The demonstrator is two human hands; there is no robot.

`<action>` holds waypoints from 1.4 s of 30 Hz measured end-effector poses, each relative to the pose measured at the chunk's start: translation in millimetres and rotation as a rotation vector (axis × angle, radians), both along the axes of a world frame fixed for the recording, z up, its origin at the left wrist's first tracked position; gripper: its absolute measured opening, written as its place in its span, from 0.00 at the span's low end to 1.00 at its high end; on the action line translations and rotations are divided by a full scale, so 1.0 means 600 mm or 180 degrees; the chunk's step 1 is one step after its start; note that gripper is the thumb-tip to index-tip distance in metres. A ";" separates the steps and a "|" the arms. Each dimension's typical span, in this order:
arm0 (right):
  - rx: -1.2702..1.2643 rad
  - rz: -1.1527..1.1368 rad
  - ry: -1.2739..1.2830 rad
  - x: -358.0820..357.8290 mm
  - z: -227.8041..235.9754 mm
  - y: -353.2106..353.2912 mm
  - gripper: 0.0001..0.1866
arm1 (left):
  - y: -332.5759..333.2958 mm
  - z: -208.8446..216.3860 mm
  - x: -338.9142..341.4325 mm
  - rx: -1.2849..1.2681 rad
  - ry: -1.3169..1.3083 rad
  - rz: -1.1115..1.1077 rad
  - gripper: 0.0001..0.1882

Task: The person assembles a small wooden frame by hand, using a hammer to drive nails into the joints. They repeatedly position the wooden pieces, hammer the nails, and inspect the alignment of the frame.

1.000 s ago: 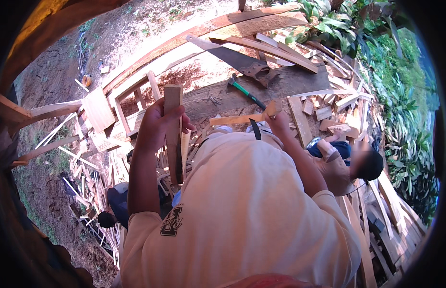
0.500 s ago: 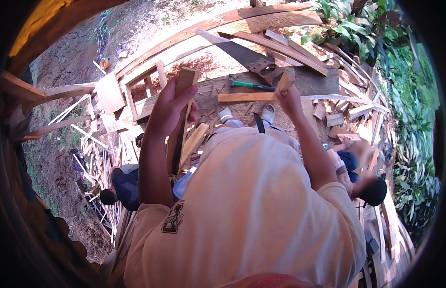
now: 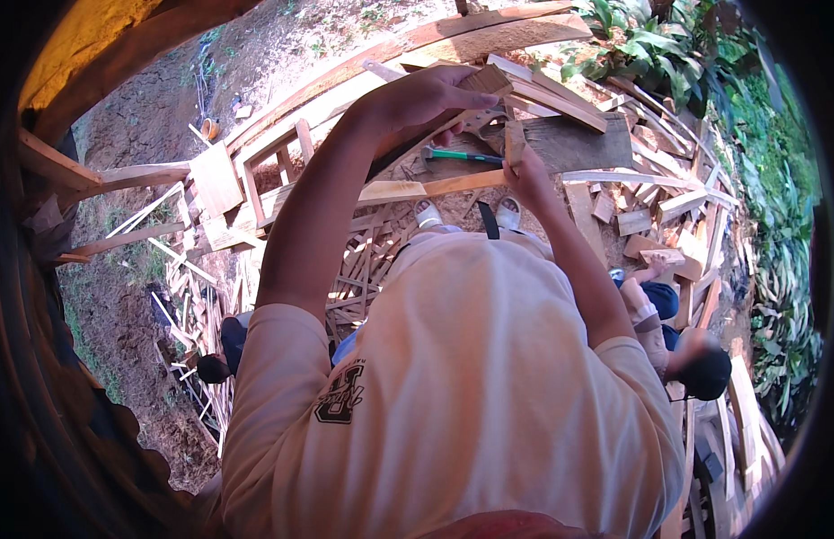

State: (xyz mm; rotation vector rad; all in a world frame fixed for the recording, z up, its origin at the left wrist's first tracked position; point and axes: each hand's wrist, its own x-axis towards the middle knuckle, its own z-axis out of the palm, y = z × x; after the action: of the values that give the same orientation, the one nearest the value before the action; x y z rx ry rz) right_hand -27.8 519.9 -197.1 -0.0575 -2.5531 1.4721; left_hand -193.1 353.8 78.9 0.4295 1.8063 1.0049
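My left hand (image 3: 426, 101) is closed around a wooden batten (image 3: 487, 83), its squared end pointing right; part of its length is hidden by the forearm. Just to the right, my right hand (image 3: 530, 176) grips an upright piece of wood (image 3: 514, 142). A pale wooden strip (image 3: 466, 182) runs left from that hand; whether it is held too, I cannot tell. A hammer (image 3: 462, 155) with a green and black handle lies on a wide board (image 3: 578, 142) beneath. Beyond it a handsaw (image 3: 381, 69) is mostly covered by my left hand and the batten.
Offcuts (image 3: 664, 207) and long battens are heaped at the right. A wooden frame (image 3: 255, 175) stands at the left. One person (image 3: 700, 364) is low at the right, another (image 3: 219, 359) at the left. Leafy plants (image 3: 650, 54) edge the far right.
My left hand has swung right and away from me with its batten, now close to the right hand and over the saw. The right hand has shifted slightly left with its wood.
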 end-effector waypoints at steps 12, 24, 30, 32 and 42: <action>-0.0309 -0.0060 0.0336 -0.001 -0.014 -0.007 0.21 | 0.038 -0.076 0.017 -0.0562 -0.0119 -0.0820 0.24; -0.0382 0.0006 0.0241 -0.002 -0.007 -0.006 0.22 | 0.038 -0.110 0.016 -0.0423 -0.0457 -0.0569 0.19; -0.0382 -0.0035 0.0088 -0.003 -0.015 -0.007 0.22 | 0.034 -0.126 0.006 -0.0352 -0.0545 -0.0591 0.19; -0.0327 0.0007 0.0060 -0.003 -0.006 -0.008 0.22 | 0.031 -0.129 0.008 -0.0332 -0.0571 -0.0560 0.20; -0.0317 -0.0016 0.0183 -0.003 -0.015 -0.007 0.21 | 0.035 -0.124 0.012 -0.0306 -0.0726 -0.0494 0.23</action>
State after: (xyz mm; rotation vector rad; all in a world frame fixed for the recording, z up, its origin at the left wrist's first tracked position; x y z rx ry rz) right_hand -29.4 515.7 -206.3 -0.0351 -2.4318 1.5750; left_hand -185.8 374.5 4.6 0.3739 1.5837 0.8215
